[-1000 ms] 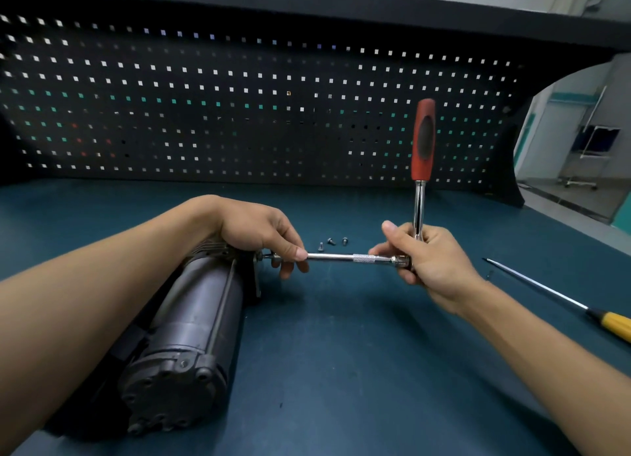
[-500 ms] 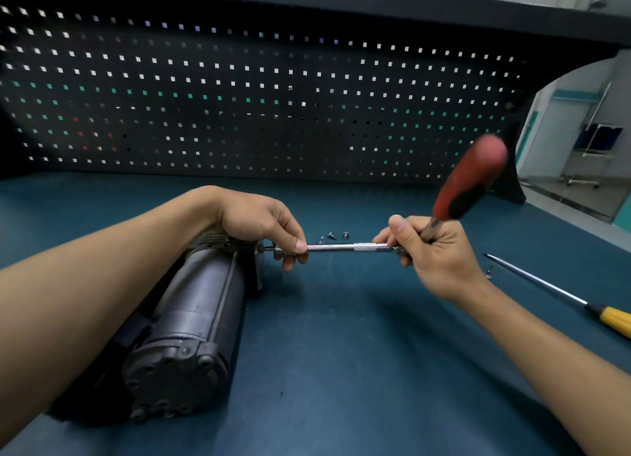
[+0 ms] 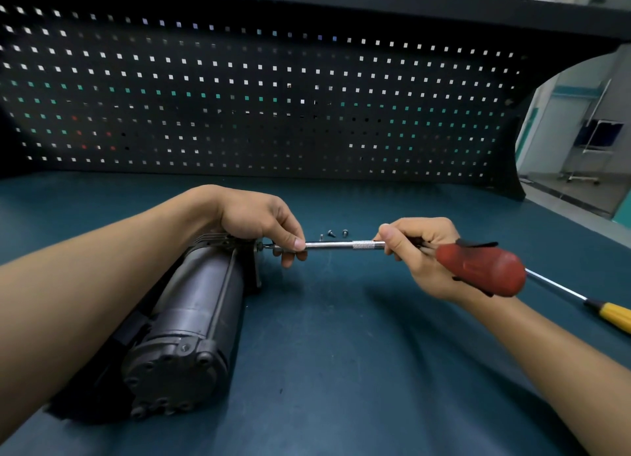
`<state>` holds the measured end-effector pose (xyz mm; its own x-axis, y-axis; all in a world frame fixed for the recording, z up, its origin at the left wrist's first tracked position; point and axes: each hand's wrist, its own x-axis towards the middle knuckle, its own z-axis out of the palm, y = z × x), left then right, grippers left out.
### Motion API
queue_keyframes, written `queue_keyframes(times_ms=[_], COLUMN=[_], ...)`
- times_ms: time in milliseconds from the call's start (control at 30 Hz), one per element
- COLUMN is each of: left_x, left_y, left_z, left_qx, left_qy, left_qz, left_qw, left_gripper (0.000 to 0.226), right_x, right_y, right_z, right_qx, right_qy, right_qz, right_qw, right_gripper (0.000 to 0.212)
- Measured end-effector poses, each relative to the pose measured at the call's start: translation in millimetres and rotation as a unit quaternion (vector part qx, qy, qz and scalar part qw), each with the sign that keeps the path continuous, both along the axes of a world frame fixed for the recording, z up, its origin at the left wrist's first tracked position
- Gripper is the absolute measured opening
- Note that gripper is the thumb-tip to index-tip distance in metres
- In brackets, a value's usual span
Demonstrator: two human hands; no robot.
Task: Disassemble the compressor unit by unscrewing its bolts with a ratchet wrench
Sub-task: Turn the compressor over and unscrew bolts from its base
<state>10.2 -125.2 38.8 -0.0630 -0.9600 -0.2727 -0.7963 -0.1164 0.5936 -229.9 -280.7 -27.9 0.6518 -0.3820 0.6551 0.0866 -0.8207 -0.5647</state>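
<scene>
**Inspector:** Status of the job?

**Assessor:** In progress, by my reading. The compressor unit (image 3: 191, 305) lies on its side on the bench (image 3: 341, 370), with one end cap toward the viewer and the far end toward the pegboard (image 3: 239, 97). The ratchet wrench (image 3: 478, 269) is applied at that far end through its extension bar (image 3: 341, 245), which runs level to the right from the housing.

**Inspector:** Hands?

**Assessor:** The left hand (image 3: 259, 220) pinches the bar between thumb and fingers just beside the housing. The right hand (image 3: 423, 250) is wrapped round the wrench's head end, and the red handle juts out to the right.

**Inspector:** What is done?

**Assessor:** Three loose bolts (image 3: 330, 233) lie on the bench just behind the bar, and I take them as removed. A further bolt appears to be under the socket, but the fingers hide the joint, so I cannot confirm it. The near end cap looks fully bolted, so that work remains.

**Inspector:** Count?

**Assessor:** One compressor unit, one ratchet wrench, one extension bar and three loose bolts. There is also one yellow-handled screwdriver (image 3: 611, 314) lying well to the right.
</scene>
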Motion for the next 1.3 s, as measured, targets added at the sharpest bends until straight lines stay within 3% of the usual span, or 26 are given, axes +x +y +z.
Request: queue_keyframes(times_ms=[100,233,367,667,900,1300], left_x=[0.0,0.2,0.5,1.8,2.6,-0.6], left_y=[-0.2,-0.2,-0.6,0.0,-0.6,1.0], left_z=[0.0,0.2,0.0,-0.6,-0.6,0.4], left_qx=[-0.002,0.001,-0.001,-0.003,-0.004,0.001], left_qy=[-0.004,-0.009,-0.013,-0.008,-0.016,-0.017], left_qz=[0.005,0.007,0.010,0.016,0.028,0.031], left_qw=[1.000,1.000,1.000,1.000,0.999,0.999], left_gripper=[0.016,0.015,0.021,0.026,0.017,0.014], right_x=[-0.7,1.9,4.3,2.7,3.7,6.5], right_y=[1.0,9.1,15.6,14.6,13.6,11.4], right_z=[1.6,11.5,20.3,21.3,20.6,17.2], right_qx=[0.020,0.169,0.323,0.532,0.626,0.618], right_qy=[0.033,0.059,0.054,0.087,0.092,0.102], right_qz=[-0.010,-0.008,-0.025,-0.018,-0.004,-0.004], right_qw=[0.999,0.984,0.944,0.842,0.774,0.779], right_gripper=[0.049,0.052,0.054,0.041,0.031,0.029])
